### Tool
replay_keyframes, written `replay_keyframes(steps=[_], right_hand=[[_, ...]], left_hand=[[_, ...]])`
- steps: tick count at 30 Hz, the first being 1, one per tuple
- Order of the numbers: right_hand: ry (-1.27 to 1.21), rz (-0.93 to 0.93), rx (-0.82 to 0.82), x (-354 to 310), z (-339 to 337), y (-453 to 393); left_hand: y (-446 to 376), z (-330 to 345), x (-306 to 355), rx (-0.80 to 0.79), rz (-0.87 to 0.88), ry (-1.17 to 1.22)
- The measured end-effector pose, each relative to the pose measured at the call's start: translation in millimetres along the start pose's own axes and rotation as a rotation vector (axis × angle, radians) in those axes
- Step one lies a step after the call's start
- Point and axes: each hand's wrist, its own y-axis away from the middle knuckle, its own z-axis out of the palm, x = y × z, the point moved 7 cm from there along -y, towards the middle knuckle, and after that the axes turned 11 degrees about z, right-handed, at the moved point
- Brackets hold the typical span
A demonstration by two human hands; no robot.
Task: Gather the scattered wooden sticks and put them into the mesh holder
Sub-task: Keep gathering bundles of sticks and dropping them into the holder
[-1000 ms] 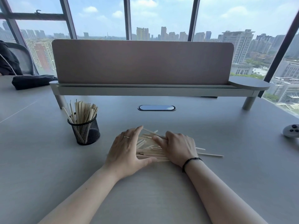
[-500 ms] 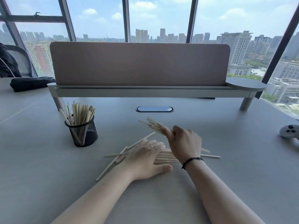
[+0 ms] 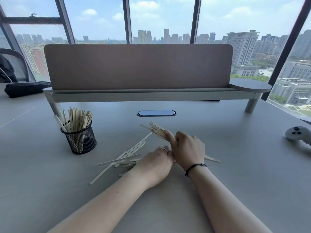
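Note:
A black mesh holder (image 3: 82, 139) stands at the left of the grey table, with several wooden sticks (image 3: 76, 119) upright in it. My right hand (image 3: 186, 148) is shut on a bundle of sticks (image 3: 155, 129) whose ends fan out up and to the left. My left hand (image 3: 155, 163) lies palm down on loose sticks (image 3: 125, 158) spread across the table, its fingers touching the right hand. A few stick ends (image 3: 212, 159) poke out to the right of my right wrist.
A tall desk divider on a raised shelf (image 3: 151, 95) spans the back. An oval cable port (image 3: 156, 113) sits in the table in front of it. A grey controller (image 3: 297, 134) lies at the right edge, a dark bag (image 3: 25, 89) at the far left.
My right hand has gathered a bundle of sticks and lifted its far end off the table. My left hand slid down and right, uncovering loose sticks on its left.

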Motion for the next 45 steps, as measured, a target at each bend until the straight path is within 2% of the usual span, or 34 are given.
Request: replay_keyframes(steps=[8,13,20,26,30,33,36,39,42,45], right_hand=[[0.015,-0.025,0.018,-4,-5,4],[0.001,-0.006,0.035,-1,-6,3],[-0.04,0.039,0.057,4,-9,4],[-0.034,0.043,0.064,2,-8,4],[-0.06,0.03,0.075,-3,-9,6],[-0.093,0.024,0.077,-5,-12,6],[-0.128,0.022,0.091,-5,-17,6],[-0.22,-0.011,0.066,-15,-27,5],[-0.481,-0.077,-0.079,-38,-33,8],[-0.709,-0.128,-0.262,-69,-35,21]], left_hand=[[2,0,-5,0.01,-0.062,-0.025],[9,-5,-12,0.11,-0.079,0.02],[21,-11,-45,0.349,-0.245,0.034],[39,-44,-72,0.711,-0.223,0.108],[52,-64,-90,0.799,-0.291,0.16],[62,-74,-99,0.856,-0.29,0.27],[77,-93,-99,0.984,-0.28,0.368],[86,-96,-104,1.079,-0.292,0.645],[88,-81,-108,1.114,-0.334,1.029],[86,-67,-102,1.074,-0.349,1.125]])
